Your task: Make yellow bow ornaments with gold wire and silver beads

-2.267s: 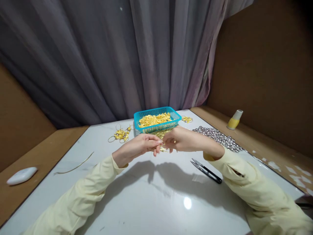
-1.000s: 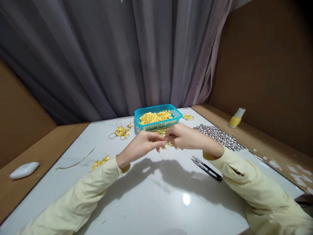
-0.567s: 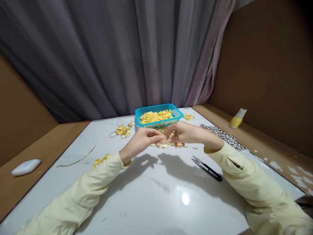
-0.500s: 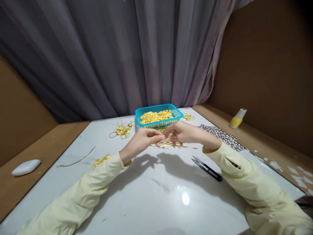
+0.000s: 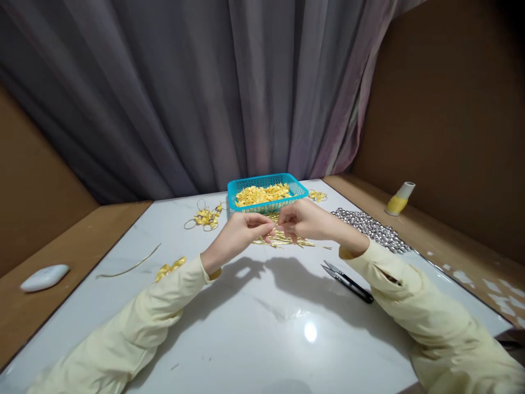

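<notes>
My left hand (image 5: 246, 230) and my right hand (image 5: 301, 220) hover over the middle of the white table, fingertips close together with a small gap between. Thumb and forefinger of the left are pinched, and a faint thin thread seems to hang below them. The right is also closed in a pinch; what it holds is too fine to make out. Just behind the hands lies a pile of gold cords (image 5: 283, 238), partly covered by them. Black-handled thread snips (image 5: 348, 282) rest on the table below my right forearm, blades pointing up and left.
A blue basket (image 5: 268, 208) of yellow ribbon bows stands at the back. Finished-looking bows with cord loops (image 5: 207, 218) lie left of it. One bow (image 5: 169, 268) and a single cord (image 5: 129, 268) are further left. Silver beads (image 5: 371, 229) and a thread spool (image 5: 400, 199) are at right.
My right hand has drawn slightly up and away from the left, widening the gap between the fingertips. My left hand is nearly still.
</notes>
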Available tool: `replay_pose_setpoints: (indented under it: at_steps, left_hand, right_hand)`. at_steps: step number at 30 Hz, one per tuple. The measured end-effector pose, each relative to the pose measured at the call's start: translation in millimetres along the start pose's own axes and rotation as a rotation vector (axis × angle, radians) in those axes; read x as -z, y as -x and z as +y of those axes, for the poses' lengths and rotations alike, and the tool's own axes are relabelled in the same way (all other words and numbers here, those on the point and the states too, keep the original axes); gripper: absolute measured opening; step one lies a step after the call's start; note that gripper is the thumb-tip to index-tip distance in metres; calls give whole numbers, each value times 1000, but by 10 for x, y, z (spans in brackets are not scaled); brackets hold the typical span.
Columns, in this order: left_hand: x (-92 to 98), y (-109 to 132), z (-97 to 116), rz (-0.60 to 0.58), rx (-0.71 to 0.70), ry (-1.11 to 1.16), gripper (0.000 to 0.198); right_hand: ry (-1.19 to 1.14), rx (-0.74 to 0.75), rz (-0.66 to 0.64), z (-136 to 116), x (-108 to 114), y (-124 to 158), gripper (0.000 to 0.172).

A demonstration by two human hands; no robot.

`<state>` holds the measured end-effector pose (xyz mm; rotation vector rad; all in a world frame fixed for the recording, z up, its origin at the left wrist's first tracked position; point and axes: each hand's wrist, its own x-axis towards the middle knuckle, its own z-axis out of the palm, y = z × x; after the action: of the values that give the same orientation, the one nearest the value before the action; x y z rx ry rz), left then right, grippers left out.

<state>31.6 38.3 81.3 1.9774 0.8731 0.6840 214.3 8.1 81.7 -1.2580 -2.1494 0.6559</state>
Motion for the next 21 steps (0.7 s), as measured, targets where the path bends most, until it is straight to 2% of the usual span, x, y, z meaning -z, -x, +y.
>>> replay_pose_setpoints:
  at_steps: [3, 5, 7, 9, 16, 21]
  left_hand:
    - [11, -10, -8, 32, -6, -22, 15]
    - [16, -13, -17, 35, -16, -26, 16]
    - [17, -15, -31, 36, -22, -28, 16]
    - [13, -16, -45, 38, -21, -26, 15]
    - [3, -3, -22, 47, -4, -12, 14]
    - [10, 0, 4, 48, 6, -30, 14]
  right_hand:
    - [-60, -62, -19, 0, 7, -12, 7]
    - [-127, -88, -27, 6, 5, -20, 12]
    - [-177, -75, -47, 13, -5, -27, 18]
    - [-191, -33, -69, 21, -24, -33, 16]
    - [-72, 2, 42, 48, -70, -41, 11]
    - [-7, 45, 52, 50, -50, -29, 11]
